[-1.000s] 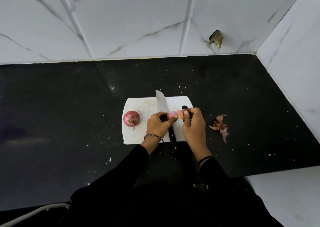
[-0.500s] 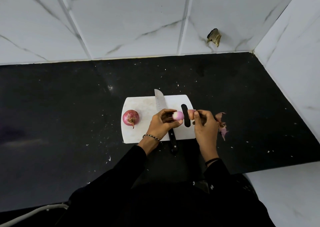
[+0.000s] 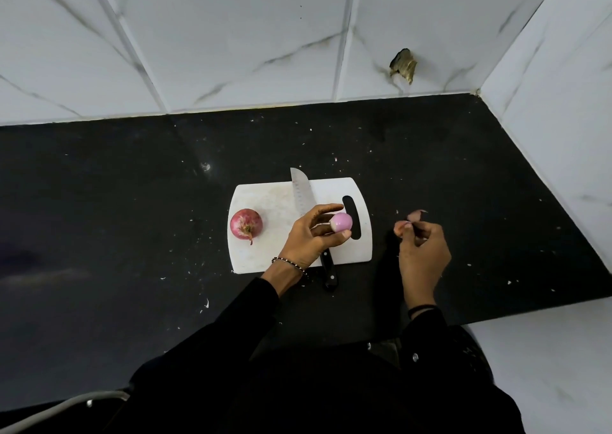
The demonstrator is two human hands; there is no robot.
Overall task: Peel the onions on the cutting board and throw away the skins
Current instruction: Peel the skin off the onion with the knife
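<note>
Kinda dim, flat light. Black bench [image 3: 99,202] swallows detail, with a faint sheen on its left side. Wide-angle bends the tile lines [image 3: 346,36]; right hand [image 3: 422,251] looks slightly soft.

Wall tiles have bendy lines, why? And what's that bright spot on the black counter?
Head view: the wide-angle lens bows the straight joints of the wall tiles toward the edges; head view: the bright spot on the counter is probably glare from a light or a wet mark; head view: the peeled onion in the left hand is sharp.
</note>
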